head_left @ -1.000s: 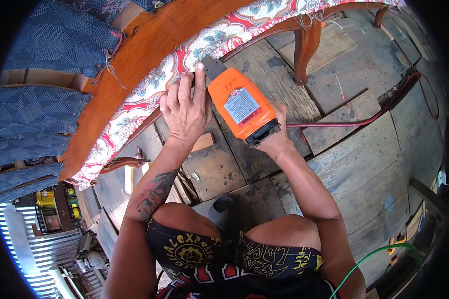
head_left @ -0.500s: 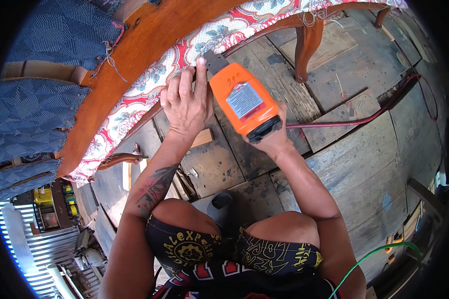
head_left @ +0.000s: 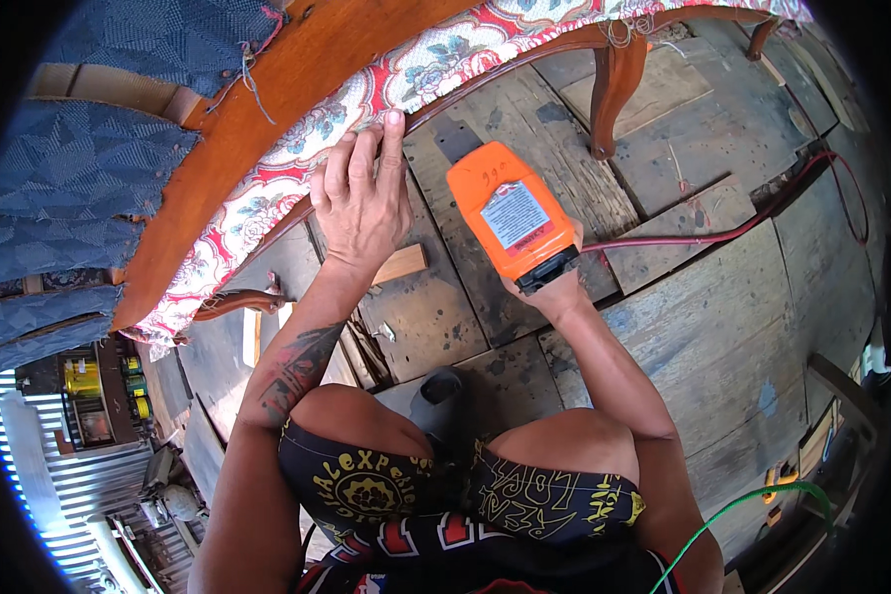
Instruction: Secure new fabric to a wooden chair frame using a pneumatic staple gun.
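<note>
A strip of floral fabric (head_left: 338, 121) in red, white and blue-green runs along the curved rail of a wooden seat frame (head_left: 297, 74). My left hand (head_left: 361, 203) holds the fabric at its lower edge, index finger straight and the other fingers bent; the thumb is hidden. In my right hand (head_left: 554, 290) is an orange staple gun (head_left: 510, 213) with a dark metal nose and a pale label. Its nose points toward the fabric but stands apart from it, right of my left fingertips. A red air hose (head_left: 663, 241) leads off from the gun to the right.
Blue woven upholstery (head_left: 79, 188) with frayed edges covers the frame's left part. A curved wooden leg (head_left: 615, 99) stands ahead. A small wood block (head_left: 401, 264) lies on the stained board floor (head_left: 707, 302). A green cord (head_left: 762, 492) crosses at lower right.
The staple gun has moved right and away from the fabric edge, with my right hand on it. My left hand stays at the fabric, and the view has shifted slightly.
</note>
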`<state>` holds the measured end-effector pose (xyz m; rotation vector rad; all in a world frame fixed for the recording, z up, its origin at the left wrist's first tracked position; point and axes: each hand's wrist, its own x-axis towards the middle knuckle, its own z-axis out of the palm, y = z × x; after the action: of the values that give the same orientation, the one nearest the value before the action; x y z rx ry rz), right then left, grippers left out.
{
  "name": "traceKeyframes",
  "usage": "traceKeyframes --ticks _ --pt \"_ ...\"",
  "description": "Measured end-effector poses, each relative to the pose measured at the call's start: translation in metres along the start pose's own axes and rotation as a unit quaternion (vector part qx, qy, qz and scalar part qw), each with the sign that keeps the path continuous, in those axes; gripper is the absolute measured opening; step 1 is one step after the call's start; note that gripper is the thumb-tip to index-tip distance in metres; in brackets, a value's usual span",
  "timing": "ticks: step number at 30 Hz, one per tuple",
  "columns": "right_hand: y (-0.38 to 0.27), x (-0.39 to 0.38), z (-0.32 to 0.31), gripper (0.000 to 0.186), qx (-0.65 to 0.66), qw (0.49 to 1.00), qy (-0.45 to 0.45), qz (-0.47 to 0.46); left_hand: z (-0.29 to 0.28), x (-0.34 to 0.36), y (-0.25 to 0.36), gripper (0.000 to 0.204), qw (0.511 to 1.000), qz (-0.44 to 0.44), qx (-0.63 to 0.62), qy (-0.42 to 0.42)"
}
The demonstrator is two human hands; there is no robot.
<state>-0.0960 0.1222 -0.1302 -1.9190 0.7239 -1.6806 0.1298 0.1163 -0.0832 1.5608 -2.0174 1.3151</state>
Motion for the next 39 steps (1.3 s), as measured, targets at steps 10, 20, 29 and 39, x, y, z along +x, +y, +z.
traceKeyframes --ticks 10,20,29,39 --pt "0.000 0.017 0.013 0.040 -0.018 1.000 -0.017 -0.002 -0.003 0.003 0.006 0.059 0.999 -0.013 -0.018 0.023" --pt "-0.003 0.024 0.023 0.052 -0.023 0.998 -0.045 0.047 -0.003 0.006 0.006 0.052 1.000 -0.011 -0.011 0.015" --pt "-0.020 0.027 0.025 0.057 0.032 0.987 -0.074 0.140 -0.002 0.002 0.006 0.048 0.999 -0.019 -0.010 0.026" --pt "-0.007 -0.029 -0.023 0.028 -0.009 0.977 -0.089 0.193 -0.023 0.010 -0.032 0.049 0.992 -0.022 -0.015 0.125"
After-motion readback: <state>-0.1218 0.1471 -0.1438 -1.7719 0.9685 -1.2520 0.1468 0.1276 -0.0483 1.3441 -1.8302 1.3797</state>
